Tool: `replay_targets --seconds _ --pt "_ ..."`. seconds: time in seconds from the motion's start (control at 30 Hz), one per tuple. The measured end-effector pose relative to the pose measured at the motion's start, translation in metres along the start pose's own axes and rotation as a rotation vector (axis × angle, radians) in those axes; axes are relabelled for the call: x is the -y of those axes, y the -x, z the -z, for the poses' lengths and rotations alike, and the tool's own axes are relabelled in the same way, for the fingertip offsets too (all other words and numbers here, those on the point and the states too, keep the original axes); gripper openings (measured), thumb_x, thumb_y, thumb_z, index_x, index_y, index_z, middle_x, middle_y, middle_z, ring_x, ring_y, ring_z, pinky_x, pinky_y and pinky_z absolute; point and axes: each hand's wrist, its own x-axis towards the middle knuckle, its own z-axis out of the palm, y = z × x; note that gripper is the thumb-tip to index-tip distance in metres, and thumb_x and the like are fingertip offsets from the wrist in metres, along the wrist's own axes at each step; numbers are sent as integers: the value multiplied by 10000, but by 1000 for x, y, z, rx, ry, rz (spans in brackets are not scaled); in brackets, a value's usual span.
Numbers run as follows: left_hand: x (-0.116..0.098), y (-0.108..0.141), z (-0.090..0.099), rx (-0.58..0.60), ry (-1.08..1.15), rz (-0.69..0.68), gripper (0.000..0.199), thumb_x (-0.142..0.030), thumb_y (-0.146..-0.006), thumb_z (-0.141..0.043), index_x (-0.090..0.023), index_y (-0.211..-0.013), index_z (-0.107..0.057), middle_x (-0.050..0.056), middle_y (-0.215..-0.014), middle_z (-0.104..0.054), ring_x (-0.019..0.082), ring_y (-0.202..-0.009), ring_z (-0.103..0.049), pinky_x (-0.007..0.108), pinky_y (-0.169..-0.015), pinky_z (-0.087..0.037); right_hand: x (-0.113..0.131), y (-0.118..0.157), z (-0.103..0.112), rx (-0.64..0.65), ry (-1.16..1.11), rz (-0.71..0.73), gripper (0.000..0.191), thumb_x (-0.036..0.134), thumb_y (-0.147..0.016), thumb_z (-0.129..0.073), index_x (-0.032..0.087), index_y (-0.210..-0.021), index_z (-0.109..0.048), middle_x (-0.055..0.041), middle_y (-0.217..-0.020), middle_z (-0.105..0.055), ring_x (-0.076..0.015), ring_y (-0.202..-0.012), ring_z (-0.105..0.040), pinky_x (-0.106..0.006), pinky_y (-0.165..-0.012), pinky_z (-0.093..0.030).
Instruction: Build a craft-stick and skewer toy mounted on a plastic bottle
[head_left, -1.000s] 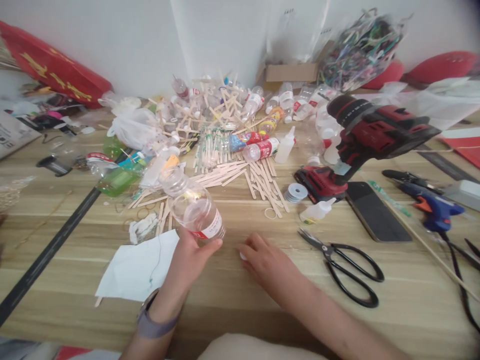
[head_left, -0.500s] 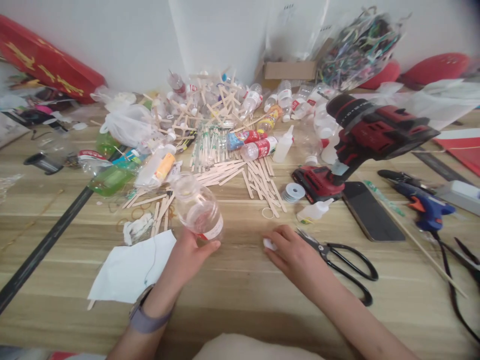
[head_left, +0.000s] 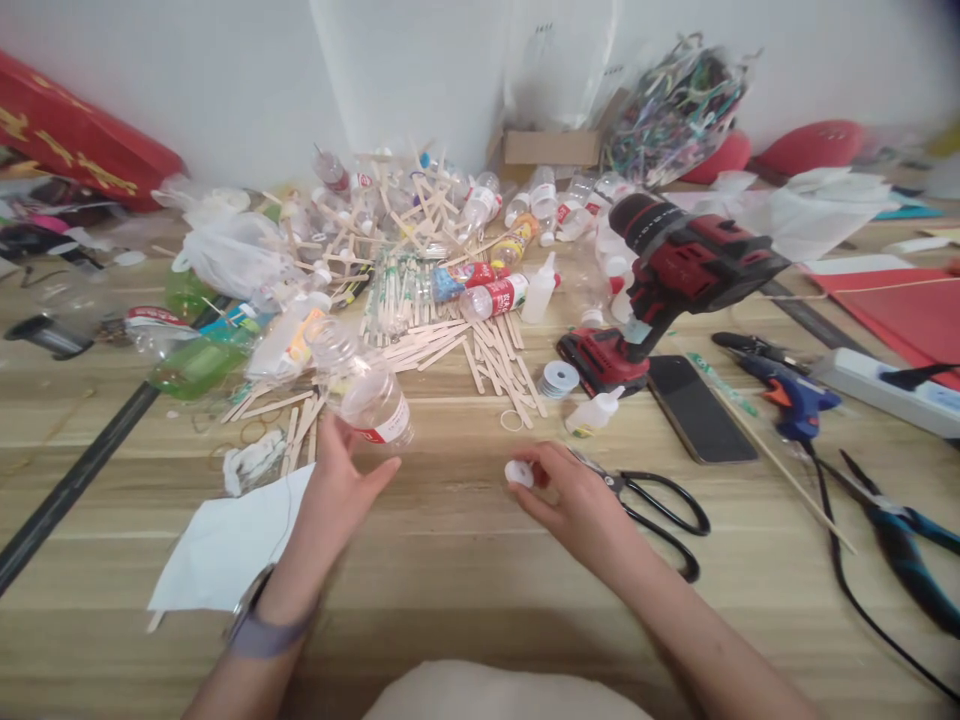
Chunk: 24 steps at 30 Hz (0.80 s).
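Observation:
A clear plastic bottle (head_left: 384, 405) with a red and white label stands to the left of centre; its neck points away. My left hand (head_left: 341, 490) is beside its lower part, thumb spread away from it and fingertips partly hidden by the bottle. Between the fingertips of my right hand (head_left: 559, 487) is a white bottle cap (head_left: 519, 474), which looks to have a small hole in its middle. Black-handled scissors (head_left: 660, 505) lie just right of that hand, partly covered by it.
A red cordless drill (head_left: 675, 270) stands at right, near a phone (head_left: 701, 410), a blue glue gun (head_left: 795, 395) and pliers (head_left: 900, 540). Wooden sticks (head_left: 431, 340) and several bottles crowd the back. White paper (head_left: 225, 550) lies at left.
The view has swung to the right. My left thumb has come away from the bottle. My right hand has turned, and the cap's flat face now shows.

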Motion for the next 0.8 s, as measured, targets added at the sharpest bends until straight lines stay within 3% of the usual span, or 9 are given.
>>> replay_targets --seconds 0.13,0.23,0.37,0.47,0.6,0.63,0.7,0.73,0.8 --pt "-13 34 0 -137 -141 -60 690 -265 -755 -773 -265 -1365 -449 99 -1372 -542 267 -1242 -540 409 -1069 -411 14 5 2 -53 -88 -35 63 239 -885 -596 210 -932 -627 -8 -766 -690 -157 -688 -671 -255 -631 -535" --pt "-20 52 -20 183 18 241 432 -358 -810 -732 -229 -1207 -619 108 -1247 -646 276 -1086 -632 376 -933 -496 25 8 -3 -62 -129 -28 82 216 -915 -559 214 -879 -633 -6 -776 -709 -146 -687 -676 -236 -619 -527" --pt "-16 56 -58 269 104 306 405 -376 -868 -666 -222 -1238 -611 116 -1238 -661 277 -1077 -642 410 -976 -466 31 5 -24 -26 -115 17 137 128 -913 -541 196 -867 -650 -28 -818 -712 -159 -746 -680 -254 -667 -535" --pt "-11 56 -71 275 79 209 297 -304 -840 -700 -236 -1128 -681 93 -1200 -681 282 -1183 -580 413 -1092 -356 27 0 -38 9 -71 71 172 62 -883 -544 171 -921 -671 -82 -915 -717 -201 -850 -679 -320 -762 -554" --pt "-11 59 -58 268 3 68 171 -234 -807 -726 -248 -977 -729 77 -1072 -701 270 -1055 -609 376 -1055 -377 18 -3 -30 35 -36 137 183 56 -887 -539 189 -871 -662 -59 -888 -702 -186 -839 -670 -302 -755 -558" --pt "-12 57 -52 174 -35 7 186 -230 -791 -747 -249 -973 -714 68 -1051 -688 258 -1039 -607 359 -1050 -381 15 -4 -24 31 -29 142 169 81 -903 -539 195 -876 -660 -58 -901 -697 -181 -848 -672 -296 -758 -559" --pt "-15 47 -44 -238 -38 -215 429 -215 -650 -867 -260 -1000 -624 46 -1092 -621 254 -1136 -556 340 -1074 -364 8 -4 -13 -4 7 116 174 117 -940 -502 193 -980 -654 -97 -1030 -680 -207 -970 -661 -345 -841 -552" --pt "-15 40 -42 -301 -40 -298 673 -222 -542 -928 -264 -1103 -560 63 -1227 -565 273 -1239 -498 354 -1103 -344 4 -5 -9 -13 33 103 171 140 -944 -509 191 -1030 -648 -117 -1078 -666 -233 -1025 -645 -388 -881 -542" --pt "-14 23 -43 -167 -119 -299 998 -297 -503 -949 -251 -1326 -387 128 -1418 -444 304 -1360 -406 422 -1145 -304 -2 -6 -6 12 92 85 164 171 -915 -576 190 -1060 -651 -131 -1088 -661 -282 -1047 -627 -453 -895 -530"
